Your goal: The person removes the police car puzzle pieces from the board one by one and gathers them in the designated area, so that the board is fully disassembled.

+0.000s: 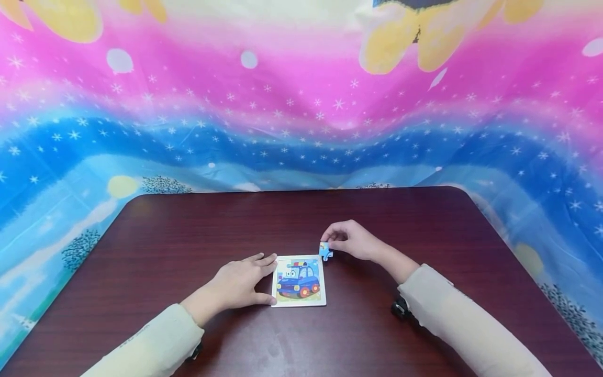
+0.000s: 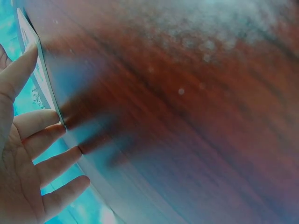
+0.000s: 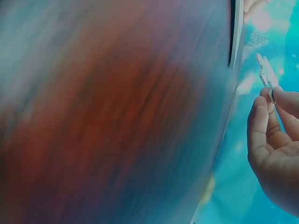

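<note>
Car puzzle in a pale frame lies flat on the dark wood surface, between the person's two hands. The left hand spreads along the frame's left side, thumb at the near corner and fingertips toward the far one; its grip is wide, with straight fingers touching the edge rather than closing round it. The right hand has a narrow grip, thumb and fingers pinching a loose jigsaw piece just by the frame's far right corner.

Handling the piece well probably calls for a light pinch at its rim, leaving its tabs clear, and for turning its picture side to agree with the printed car before pressing down evenly. Steady, gentle pressure from the left hand should stop the frame sliding; pushing too hard could tilt it. Whether a gap shows in that corner is too small to tell.

Counted: one puzzle, one frame, one loose piece visible in the head view, two hands, two pale sleeves, one surface and one printed cloth behind.
</note>
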{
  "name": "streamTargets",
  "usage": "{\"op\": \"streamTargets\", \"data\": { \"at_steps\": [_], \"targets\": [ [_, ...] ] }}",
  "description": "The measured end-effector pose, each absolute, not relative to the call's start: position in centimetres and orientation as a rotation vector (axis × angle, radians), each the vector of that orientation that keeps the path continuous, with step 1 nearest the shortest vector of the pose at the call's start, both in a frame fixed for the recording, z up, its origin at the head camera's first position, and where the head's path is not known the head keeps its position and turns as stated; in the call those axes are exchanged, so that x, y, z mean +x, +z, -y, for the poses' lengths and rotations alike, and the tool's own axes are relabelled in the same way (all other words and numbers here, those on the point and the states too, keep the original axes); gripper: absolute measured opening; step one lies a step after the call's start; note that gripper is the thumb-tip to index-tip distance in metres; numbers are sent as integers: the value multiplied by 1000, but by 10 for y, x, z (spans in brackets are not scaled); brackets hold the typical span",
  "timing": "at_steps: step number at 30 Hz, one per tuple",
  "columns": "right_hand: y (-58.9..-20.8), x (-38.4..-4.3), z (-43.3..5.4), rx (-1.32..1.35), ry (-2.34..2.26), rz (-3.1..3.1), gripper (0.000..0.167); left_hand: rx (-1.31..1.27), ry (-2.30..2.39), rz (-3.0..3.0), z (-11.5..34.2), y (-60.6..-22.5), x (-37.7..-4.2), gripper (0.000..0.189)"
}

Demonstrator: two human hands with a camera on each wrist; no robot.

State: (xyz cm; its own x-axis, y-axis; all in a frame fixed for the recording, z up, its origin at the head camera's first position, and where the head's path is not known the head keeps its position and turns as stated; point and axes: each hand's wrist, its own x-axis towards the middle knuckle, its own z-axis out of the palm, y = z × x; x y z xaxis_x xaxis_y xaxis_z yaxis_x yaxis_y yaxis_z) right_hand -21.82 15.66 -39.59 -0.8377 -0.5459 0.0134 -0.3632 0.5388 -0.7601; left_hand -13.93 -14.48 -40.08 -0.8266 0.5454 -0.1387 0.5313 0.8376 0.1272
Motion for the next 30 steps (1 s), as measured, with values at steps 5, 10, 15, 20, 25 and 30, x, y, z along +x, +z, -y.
{"op": "streamTargets", "data": {
  "at_steps": [5,10,15,20,25,30],
  "targets": [
    [-394,-223,-167,-740,-1188,-2558,12,837,122,-2850,145,-401,-139,80],
    [-396,-227,-174,-723,-1165,-2544,12,838,124,-2850,145,-401,-140,80],
    [-400,-229,-178,-687,-1102,-2520,14,849,120,-2849,146,-401,-140,80],
    [-403,-230,-180,-682,-1074,-2481,14,853,127,-2849,146,-400,-140,80],
    [-405,-231,-182,-702,-1068,-2469,13,849,141,-2846,146,-400,-140,79],
    [-406,-235,-185,-731,-1030,-2495,13,853,140,-2849,146,-401,-139,79]
  ]
}}
